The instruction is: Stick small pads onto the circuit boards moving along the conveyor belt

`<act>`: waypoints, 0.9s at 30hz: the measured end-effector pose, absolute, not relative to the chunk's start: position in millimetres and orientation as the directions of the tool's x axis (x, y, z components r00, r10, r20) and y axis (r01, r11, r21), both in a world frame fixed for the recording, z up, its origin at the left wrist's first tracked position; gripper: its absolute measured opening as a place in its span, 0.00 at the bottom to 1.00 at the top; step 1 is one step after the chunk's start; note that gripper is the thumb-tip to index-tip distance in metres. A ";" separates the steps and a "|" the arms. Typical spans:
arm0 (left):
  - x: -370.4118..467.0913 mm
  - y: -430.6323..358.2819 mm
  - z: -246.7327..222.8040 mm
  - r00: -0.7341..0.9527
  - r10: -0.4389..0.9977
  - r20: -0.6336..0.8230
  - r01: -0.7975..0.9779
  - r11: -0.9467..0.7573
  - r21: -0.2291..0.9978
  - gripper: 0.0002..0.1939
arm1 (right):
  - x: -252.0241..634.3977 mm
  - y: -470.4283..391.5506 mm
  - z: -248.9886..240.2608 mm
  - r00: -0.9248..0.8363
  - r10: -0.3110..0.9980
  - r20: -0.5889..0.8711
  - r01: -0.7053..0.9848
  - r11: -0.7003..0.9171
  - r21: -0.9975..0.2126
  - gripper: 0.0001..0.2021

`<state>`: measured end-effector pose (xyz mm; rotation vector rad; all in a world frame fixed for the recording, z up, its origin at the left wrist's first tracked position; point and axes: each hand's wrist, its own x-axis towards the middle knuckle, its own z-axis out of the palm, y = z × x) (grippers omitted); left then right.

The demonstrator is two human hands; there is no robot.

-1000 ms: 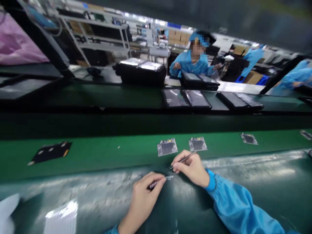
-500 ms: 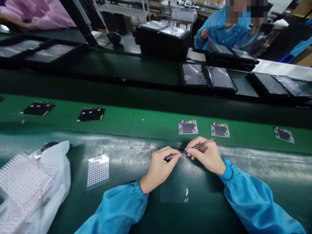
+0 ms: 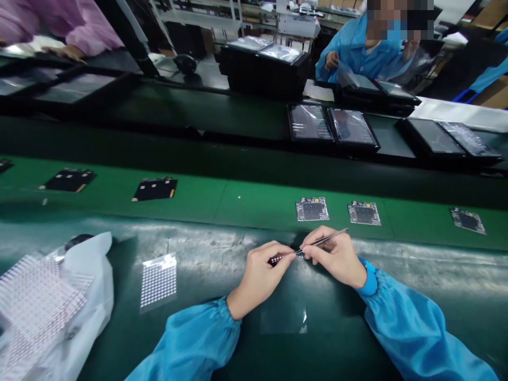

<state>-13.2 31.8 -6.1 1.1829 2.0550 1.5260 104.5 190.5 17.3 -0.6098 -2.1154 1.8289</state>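
My left hand [image 3: 265, 270] pinches a small dark strip with white dots [image 3: 274, 260], most of it hidden by the fingers. Held in my right hand [image 3: 332, 255] are metal tweezers [image 3: 326, 238], their tips touching the strip's right end between both hands. Below the hands a clear film sheet [image 3: 283, 319] lies on the dark green bench [image 3: 246, 354]. To the left lies a sheet of white dots [image 3: 159, 280]. Beyond the hands, circuit boards [image 3: 313, 209], [image 3: 364, 212] rest on the green belt [image 3: 262, 209].
A white bag [image 3: 93, 291] with dotted sheets [image 3: 37, 301] lies at the left. Black-covered boards [image 3: 155, 189] sit on the belt's left part. Trays with film-wrapped panels [image 3: 351, 127] stand on the far ledge. A person in blue [image 3: 357, 47] and one in pink [image 3: 89, 26] are across.
The boards on the belt have shifted slightly right, while the far trays appear slightly left. My hands stay nearly in place. The pink-sleeved person's hand has moved right.
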 end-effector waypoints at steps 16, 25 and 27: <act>-28.7 34.9 -20.4 -0.525 0.745 0.411 0.575 -0.045 0.817 0.09 | 83.2 184.5 4.7 -0.842 0.509 -0.179 0.135 -0.123 -0.983 0.12; -22.0 32.2 -13.2 -0.592 0.731 0.341 0.530 0.034 0.847 0.05 | 88.7 231.2 17.1 -0.745 0.666 -0.044 0.011 -0.053 -0.999 0.13; -21.1 32.5 -12.5 -0.598 0.728 0.335 0.527 0.042 0.849 0.05 | 82.4 253.6 10.6 -0.677 0.736 -0.005 0.002 -0.005 -1.000 0.13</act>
